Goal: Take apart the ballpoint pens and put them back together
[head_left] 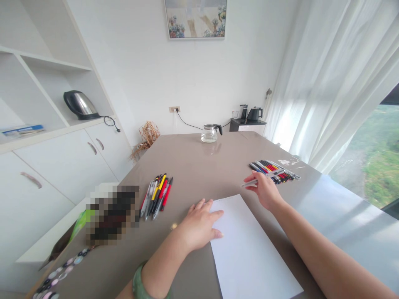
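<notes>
My left hand (pixel 202 222) lies with fingers spread across the left edge of a white sheet of paper (pixel 249 245), which rests on the brown table. Beyond the sheet's top right edge, my right hand (pixel 263 189) is closed on a slim, pale pen (pixel 249 182). Its tip points left, and its back end reaches over a pile of pens (pixel 264 166) in black, red, yellow and blue. A second group of pens (pixel 157 195), with clear, black, yellow and red barrels, lies to the left of my left hand. A green bangle (pixel 140 282) circles my left wrist.
A glass pot (pixel 209 133) with clear liquid stands at the table's far end. A blurred dark object (pixel 114 214) with a beaded strap (pixel 67 268) lies at the left edge. White scraps (pixel 288 162) lie beyond the right-hand pens.
</notes>
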`<state>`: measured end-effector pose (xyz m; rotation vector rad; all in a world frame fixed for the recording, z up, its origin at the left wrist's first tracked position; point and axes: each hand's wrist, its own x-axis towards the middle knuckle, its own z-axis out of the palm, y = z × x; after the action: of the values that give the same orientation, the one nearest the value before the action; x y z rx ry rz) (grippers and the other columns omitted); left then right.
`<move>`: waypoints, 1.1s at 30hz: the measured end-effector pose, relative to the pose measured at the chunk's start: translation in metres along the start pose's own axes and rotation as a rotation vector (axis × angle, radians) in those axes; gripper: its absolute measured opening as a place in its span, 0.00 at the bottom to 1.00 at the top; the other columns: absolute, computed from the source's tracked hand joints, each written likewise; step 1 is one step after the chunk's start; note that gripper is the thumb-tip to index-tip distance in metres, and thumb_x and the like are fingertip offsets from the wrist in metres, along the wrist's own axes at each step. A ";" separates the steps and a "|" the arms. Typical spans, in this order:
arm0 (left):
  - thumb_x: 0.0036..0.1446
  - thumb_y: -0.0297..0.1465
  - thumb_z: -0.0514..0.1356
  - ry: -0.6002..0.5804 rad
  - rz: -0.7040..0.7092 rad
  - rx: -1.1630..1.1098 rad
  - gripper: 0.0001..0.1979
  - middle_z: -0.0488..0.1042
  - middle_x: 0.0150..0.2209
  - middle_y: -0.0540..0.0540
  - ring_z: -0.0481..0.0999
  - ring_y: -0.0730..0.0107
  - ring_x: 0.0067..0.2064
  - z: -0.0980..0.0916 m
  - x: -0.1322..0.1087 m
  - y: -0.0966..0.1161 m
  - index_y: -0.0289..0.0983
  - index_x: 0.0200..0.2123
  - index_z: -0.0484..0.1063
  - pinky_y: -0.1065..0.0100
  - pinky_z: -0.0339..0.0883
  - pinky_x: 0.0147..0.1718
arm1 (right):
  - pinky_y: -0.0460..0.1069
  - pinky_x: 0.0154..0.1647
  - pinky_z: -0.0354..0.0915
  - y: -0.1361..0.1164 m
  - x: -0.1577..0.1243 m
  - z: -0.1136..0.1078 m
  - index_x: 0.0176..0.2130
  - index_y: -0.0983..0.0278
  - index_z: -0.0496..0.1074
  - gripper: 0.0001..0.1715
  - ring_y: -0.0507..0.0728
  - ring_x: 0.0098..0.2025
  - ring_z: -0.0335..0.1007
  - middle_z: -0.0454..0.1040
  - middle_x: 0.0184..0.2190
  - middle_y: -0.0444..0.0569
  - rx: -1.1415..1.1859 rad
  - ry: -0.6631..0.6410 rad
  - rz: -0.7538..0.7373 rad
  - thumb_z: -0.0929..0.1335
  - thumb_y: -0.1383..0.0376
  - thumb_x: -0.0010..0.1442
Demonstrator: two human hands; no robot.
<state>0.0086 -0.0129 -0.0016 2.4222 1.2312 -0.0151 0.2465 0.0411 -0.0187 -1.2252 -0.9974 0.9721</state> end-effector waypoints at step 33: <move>0.49 0.43 0.54 0.011 0.010 0.017 0.28 0.44 0.61 0.44 0.39 0.50 0.60 0.003 0.001 -0.001 0.51 0.54 0.54 0.49 0.41 0.53 | 0.51 0.26 0.61 -0.050 0.008 -0.062 0.18 0.61 0.50 0.30 0.52 0.22 0.56 0.51 0.17 0.41 0.492 -0.026 -0.278 0.50 0.39 0.47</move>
<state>0.0091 -0.0125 -0.0045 2.4457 1.2283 -0.0095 0.3108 0.0277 0.0276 -0.6490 -0.8537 0.9405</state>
